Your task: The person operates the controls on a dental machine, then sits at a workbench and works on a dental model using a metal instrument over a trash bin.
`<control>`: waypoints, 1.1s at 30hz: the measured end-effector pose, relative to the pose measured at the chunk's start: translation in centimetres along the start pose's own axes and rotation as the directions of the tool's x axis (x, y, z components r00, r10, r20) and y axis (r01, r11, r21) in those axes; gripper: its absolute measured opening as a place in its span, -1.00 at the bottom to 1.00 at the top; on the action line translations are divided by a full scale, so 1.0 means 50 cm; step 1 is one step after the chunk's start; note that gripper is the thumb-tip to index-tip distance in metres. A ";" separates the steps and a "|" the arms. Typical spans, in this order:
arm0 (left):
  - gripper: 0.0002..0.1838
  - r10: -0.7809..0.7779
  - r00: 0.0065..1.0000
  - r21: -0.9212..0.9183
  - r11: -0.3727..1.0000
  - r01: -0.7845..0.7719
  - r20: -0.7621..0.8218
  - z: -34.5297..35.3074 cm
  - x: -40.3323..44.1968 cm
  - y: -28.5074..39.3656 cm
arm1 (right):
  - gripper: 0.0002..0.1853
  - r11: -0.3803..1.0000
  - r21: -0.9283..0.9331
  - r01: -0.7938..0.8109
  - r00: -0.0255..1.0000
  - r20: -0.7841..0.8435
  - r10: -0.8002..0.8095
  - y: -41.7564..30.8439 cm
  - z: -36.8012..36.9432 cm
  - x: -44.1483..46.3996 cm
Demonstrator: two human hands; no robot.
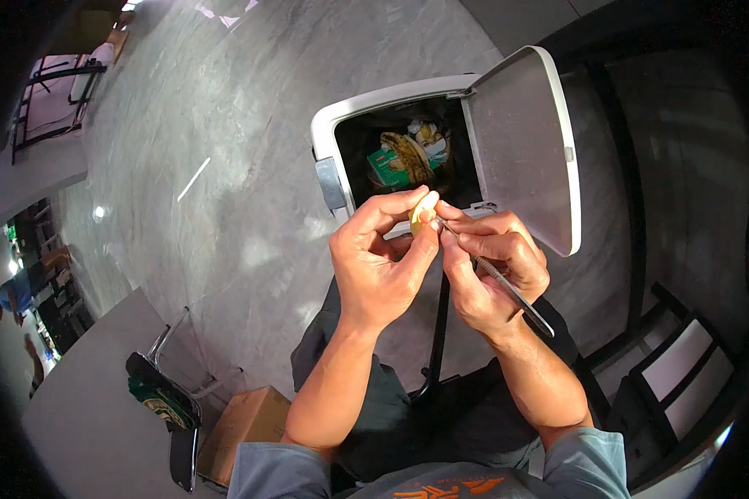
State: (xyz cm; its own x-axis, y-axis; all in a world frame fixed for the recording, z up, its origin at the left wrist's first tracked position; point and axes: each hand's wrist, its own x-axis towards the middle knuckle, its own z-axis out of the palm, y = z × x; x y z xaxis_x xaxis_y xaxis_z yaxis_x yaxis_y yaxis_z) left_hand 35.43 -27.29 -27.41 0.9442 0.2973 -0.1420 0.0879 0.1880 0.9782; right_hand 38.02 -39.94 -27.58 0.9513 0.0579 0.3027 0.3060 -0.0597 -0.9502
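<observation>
"Logging head view, the only one. Left grip?"

"Left grip point(381, 270): nearly closed, thumb and fingertips pinching a small pale-yellow piece point(422, 214). Type of piece, too small to tell."

"Right grip?"

"Right grip point(498, 264): fingers curled, closed round a slim metal tool point(514, 293). Ridged handle runs back past the palm, rear end by the wrist. Front end points at the yellow piece; can't tell if tip touches it, fingers cover that spot."

"Where's the piece, relative to the rest?"

"Up between both sets of fingertips, near edge of the open bin point(391, 90) right behind it in view. Height over the rim, can't tell."

"Bin?"

"White rim, dark inside. Lid point(526, 150) swung open to the right. Inside: green packet point(384, 169), brown-spotted peel point(408, 156) partly over it, crumpled pale scraps point(433, 145) beside the peel."

"Surroundings, quick."

"Grey floor point(241, 125), glossy. Lower left: cardboard box point(245, 424), next to it a chair point(183, 461) with dark green cloth point(154, 397) on it. Far left edge: another person point(15, 295), blue top, well apart from both hands."
</observation>
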 end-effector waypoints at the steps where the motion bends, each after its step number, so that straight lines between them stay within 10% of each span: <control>1: -0.72 -0.005 1.000 -0.009 1.000 0.005 0.006 0.000 0.000 0.002 | -0.84 1.000 0.003 0.008 1.000 0.002 -0.008 0.002 0.000 0.000; 33: -0.70 0.048 0.998 0.023 0.999 -0.048 0.032 -0.001 0.004 0.007 | -0.84 0.999 -0.035 -0.006 1.000 0.022 0.006 -0.006 -0.002 0.005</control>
State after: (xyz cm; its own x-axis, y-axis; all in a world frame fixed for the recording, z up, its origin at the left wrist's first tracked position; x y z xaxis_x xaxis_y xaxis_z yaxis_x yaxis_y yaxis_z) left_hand 35.65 -27.12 -27.10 0.9570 0.2758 -0.0904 0.0494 0.1522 0.9871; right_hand 38.16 -40.00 -27.23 0.9522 0.0793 0.2950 0.3018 -0.0946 -0.9487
